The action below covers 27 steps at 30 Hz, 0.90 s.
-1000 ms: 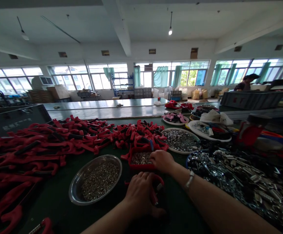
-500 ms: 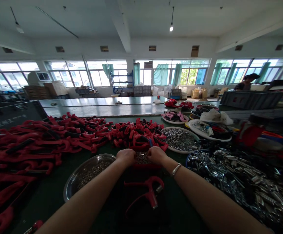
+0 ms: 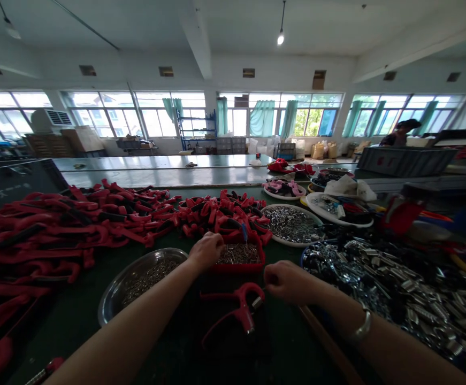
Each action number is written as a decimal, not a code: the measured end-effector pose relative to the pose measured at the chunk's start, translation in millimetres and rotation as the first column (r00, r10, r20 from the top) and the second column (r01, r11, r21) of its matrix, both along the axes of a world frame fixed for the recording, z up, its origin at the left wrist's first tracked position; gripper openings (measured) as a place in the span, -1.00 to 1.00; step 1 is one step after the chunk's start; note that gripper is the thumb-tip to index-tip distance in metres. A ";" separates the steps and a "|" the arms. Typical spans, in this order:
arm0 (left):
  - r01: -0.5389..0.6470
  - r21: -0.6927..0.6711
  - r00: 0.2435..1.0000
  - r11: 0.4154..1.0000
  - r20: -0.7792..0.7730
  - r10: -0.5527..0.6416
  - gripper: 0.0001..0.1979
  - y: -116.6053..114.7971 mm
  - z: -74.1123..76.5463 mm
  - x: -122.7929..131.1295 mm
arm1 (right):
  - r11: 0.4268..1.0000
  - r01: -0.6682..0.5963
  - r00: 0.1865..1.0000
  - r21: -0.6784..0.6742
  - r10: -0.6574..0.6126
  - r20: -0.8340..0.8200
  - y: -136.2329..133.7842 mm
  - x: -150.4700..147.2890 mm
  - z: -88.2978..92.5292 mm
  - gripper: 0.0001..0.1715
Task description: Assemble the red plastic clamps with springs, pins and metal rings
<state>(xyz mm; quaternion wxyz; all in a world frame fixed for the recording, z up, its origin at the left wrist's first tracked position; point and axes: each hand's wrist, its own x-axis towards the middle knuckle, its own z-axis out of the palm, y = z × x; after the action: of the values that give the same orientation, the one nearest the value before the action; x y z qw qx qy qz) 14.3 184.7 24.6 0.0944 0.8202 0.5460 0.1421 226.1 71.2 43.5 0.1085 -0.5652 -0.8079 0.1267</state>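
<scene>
My left hand [image 3: 205, 251] rests curled at the left edge of a red plastic tray [image 3: 236, 269] holding small metal parts. My right hand [image 3: 287, 282] sits lower, its fingertips close to the spring end of a red plastic handle [image 3: 243, 306] lying on the green bench. Whether those fingers pinch anything is hidden. A steel bowl [image 3: 152, 253] of small metal pieces stands just left of the tray, beneath my left forearm.
A large heap of red handles [image 3: 76, 224] covers the bench to the left, with more behind the tray. A loose heap of metal parts [image 3: 397, 289] lies to the right. Plates of parts [image 3: 284, 243] stand beyond it. A grey crate [image 3: 405, 160] and a person [image 3: 397, 136] are farther back.
My right hand has drawn back from the tray, moving down and right toward the red handle. My left hand stays at the tray's left edge. The view has shifted slightly.
</scene>
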 end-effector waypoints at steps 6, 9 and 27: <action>-0.036 -0.054 0.971 0.998 0.236 0.047 -0.94 -3.5 -5.2 7.1 | 0.999 -0.005 0.999 -0.047 0.007 0.040 -8.8 0.0 -10.9 -0.79; 0.046 -0.170 0.941 0.984 0.338 0.014 -0.93 -19.7 -3.7 7.0 | 0.997 -0.042 0.997 -0.066 0.047 0.068 -4.0 -3.7 -9.4 -0.79; 0.258 -0.226 0.887 0.939 0.441 -0.137 -0.78 -90.6 -20.2 8.3 | 0.997 0.051 0.923 -0.057 -0.025 0.385 -9.0 -49.8 1.8 -0.77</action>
<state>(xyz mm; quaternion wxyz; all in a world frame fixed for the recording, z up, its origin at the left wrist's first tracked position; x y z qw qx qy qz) 22.6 94.1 4.4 0.3377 0.8007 0.4402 0.2258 176.3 62.2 45.3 -0.0681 -0.5978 -0.7978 0.0381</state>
